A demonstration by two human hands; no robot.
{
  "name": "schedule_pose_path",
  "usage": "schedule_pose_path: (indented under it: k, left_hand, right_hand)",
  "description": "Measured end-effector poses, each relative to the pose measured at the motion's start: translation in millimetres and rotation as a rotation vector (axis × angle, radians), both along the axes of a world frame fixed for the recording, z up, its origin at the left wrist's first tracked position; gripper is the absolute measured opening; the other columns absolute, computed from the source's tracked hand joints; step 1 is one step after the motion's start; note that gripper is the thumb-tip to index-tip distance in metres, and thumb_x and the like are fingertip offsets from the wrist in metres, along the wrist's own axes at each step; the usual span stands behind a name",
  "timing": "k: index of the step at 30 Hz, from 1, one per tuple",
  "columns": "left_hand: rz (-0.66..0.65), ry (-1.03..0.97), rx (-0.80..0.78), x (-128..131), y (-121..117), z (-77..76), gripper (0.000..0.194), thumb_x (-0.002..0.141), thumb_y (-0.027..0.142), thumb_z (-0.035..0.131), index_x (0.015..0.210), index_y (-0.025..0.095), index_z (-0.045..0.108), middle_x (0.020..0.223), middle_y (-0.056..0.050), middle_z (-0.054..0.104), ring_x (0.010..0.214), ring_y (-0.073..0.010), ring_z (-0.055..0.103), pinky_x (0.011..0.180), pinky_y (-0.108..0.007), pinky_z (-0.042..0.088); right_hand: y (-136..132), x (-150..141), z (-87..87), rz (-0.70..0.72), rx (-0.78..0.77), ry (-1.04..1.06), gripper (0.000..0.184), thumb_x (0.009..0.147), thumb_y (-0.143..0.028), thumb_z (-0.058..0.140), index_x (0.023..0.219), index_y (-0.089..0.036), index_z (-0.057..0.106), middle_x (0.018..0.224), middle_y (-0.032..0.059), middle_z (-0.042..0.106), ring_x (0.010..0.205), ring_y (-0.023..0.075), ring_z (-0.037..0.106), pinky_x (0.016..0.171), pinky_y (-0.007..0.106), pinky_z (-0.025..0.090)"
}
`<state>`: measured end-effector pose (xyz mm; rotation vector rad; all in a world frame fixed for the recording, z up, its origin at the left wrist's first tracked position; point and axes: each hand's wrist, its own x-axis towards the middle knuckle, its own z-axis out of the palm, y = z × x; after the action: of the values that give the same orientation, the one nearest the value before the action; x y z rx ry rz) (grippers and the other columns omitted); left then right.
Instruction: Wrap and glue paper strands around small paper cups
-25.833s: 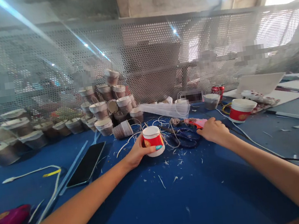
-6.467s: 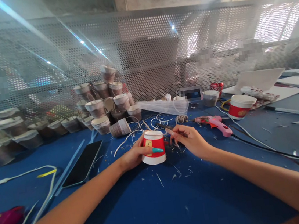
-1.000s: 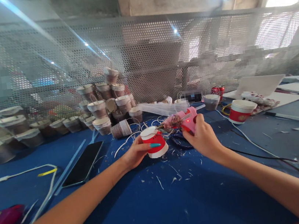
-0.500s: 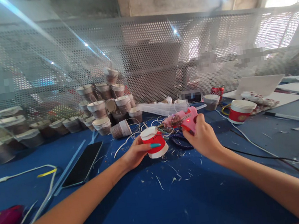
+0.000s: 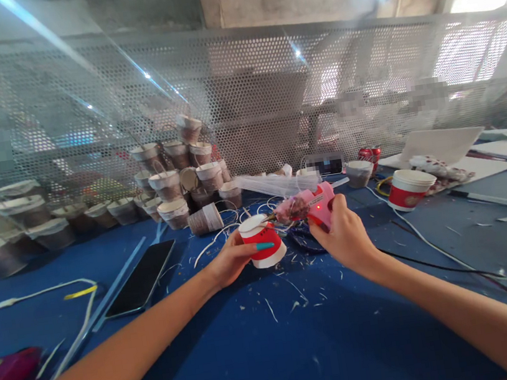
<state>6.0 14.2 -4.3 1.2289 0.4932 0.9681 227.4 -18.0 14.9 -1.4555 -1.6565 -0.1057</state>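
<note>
A red and white paper cup [image 5: 260, 239] is tilted in my left hand [image 5: 231, 260], whose fingers wrap its side, with the thumb across the red band. My right hand [image 5: 345, 230] is closed around the handle of a pink hot glue gun [image 5: 321, 207] with a small red light on it. The gun's nozzle points left and reaches the cup's upper right side, just under the rim; whether it touches cannot be made out. Behind the cup lie white cords [image 5: 238, 217] and a dark blue bundle [image 5: 305, 239].
Brown wrapped cups [image 5: 165, 186] are stacked at the back left before a perforated metal screen [image 5: 258, 88]. A phone [image 5: 141, 278] lies left on the blue table [image 5: 276, 350]. More red cups [image 5: 410, 189], a soda can [image 5: 370, 158] and a cable [image 5: 432, 251] are to the right. Clear glue sticks [image 5: 276, 185] lie behind.
The glue gun's nozzle has shifted very slightly left over the cup's rim. Both hands keep their grips and otherwise hardly move.
</note>
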Motion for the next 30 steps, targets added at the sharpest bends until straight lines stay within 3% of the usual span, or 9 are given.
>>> schedule_pose_path:
  k: [10, 19, 30]
  left_hand:
    - [0.000, -0.010, -0.004, -0.7, -0.8, 0.7, 0.049, 0.060, 0.014, 0.069, 0.107, 0.015, 0.057, 0.100, -0.008, 0.067, 0.091, -0.0221, 0.061, 0.085, -0.035, 0.042]
    - [-0.013, -0.026, 0.008, -0.6, 1.0, -1.2, 0.047, 0.059, 0.014, 0.068, 0.105, 0.015, 0.059, 0.099, -0.007, 0.067, 0.092, -0.0223, 0.061, 0.087, -0.036, 0.040]
    - [-0.025, -0.009, 0.021, -1.2, 0.8, -1.3, 0.047, 0.061, 0.012, 0.065, 0.107, 0.015, 0.057, 0.103, -0.009, 0.066, 0.096, -0.0237, 0.060, 0.089, -0.039, 0.039]
  right_hand:
    - [-2.6, -2.8, 0.4, 0.035, 0.035, -0.011, 0.026, 0.069, -0.032, 0.046, 0.075, -0.023, 0.023, 0.055, -0.0045, 0.039, 0.045, 0.0110, 0.039, 0.043, 0.025, 0.024]
    - [0.4, 0.2, -1.1, -0.017, 0.015, -0.012, 0.025, 0.071, -0.033, 0.046, 0.077, -0.022, 0.025, 0.061, 0.0006, 0.046, 0.049, 0.0155, 0.047, 0.046, 0.028, 0.030]
    - [5.6, 3.7, -5.1, -0.035, 0.059, -0.050, 0.020, 0.071, -0.030, 0.045, 0.080, -0.021, 0.029, 0.060, 0.0002, 0.047, 0.048, 0.0135, 0.044, 0.045, 0.027, 0.028]
